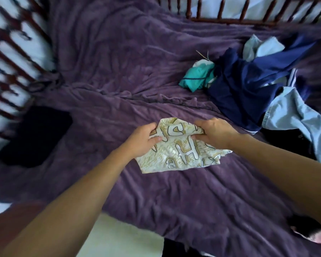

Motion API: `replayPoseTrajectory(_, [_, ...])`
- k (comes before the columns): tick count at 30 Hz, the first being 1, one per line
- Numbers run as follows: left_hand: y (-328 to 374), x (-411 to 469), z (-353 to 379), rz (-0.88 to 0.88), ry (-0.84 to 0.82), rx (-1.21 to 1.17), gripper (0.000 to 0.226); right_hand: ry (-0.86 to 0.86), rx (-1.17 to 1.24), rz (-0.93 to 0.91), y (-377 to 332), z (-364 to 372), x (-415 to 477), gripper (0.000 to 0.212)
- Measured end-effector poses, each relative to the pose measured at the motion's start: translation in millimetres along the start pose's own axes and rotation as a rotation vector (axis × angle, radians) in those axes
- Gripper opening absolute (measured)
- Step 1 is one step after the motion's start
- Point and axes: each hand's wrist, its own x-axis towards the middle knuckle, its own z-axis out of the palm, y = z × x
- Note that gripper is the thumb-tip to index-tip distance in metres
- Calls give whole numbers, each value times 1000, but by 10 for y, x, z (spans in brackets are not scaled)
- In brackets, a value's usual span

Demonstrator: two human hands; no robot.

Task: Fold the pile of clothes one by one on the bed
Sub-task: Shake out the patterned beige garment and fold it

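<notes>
A small cream cloth with gold print and outlined letters (180, 153) lies at the middle of the bed on the purple blanket (119, 71). My left hand (141, 140) grips its upper left edge, thumb on top. My right hand (215, 132) pinches its upper right corner, bunching the fabric. The pile of unfolded clothes sits to the right: a navy garment (245, 89), a teal piece (196, 76) and light blue fabric (293, 112). A dark folded garment (37, 136) lies flat at the left.
Dark wooden bed rails (13, 58) run along the left side and the far edge (248, 10). A black item (289, 141) lies under the light blue fabric at the right. A black and pink thing (308, 230) shows at the lower right edge.
</notes>
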Motion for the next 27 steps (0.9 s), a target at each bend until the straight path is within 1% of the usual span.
replayPoseTrajectory(4, [-162,-897,-511,-89,104,-70,24,-63,-26,-109,-894,-198,94,32])
replayPoseTrajectory(7, [-391,-1557,-873,-157,189,-83,19,-106,-30,-218,-1617,-239,236,29])
replayPoseTrajectory(11, [-822,-2309,-1319,-220,301,-95,23,-126,-138,-345,-2593,-195,528,42])
replayPoseTrajectory(15, [-1452,-2834,-1774,-285,384,-155,23,-157,-222,-417,-3538,-60,1003,43])
replayPoseTrajectory(18, [-1927,-3052,-2141,-323,420,-168,21,-212,-241,-428,-4183,77,1435,34])
replayPoseTrajectory(21, [-2299,-3119,-2540,-348,446,-192,18,-224,-263,-426,-4705,150,1864,26])
replayPoseTrajectory(25, [-2663,-3023,-3001,-386,462,-247,15,-220,-276,-410,-5117,155,2428,25])
replayPoseTrajectory(27, [-2836,-2899,-3187,-396,474,-286,15,-221,-279,-404,-5243,171,2747,27])
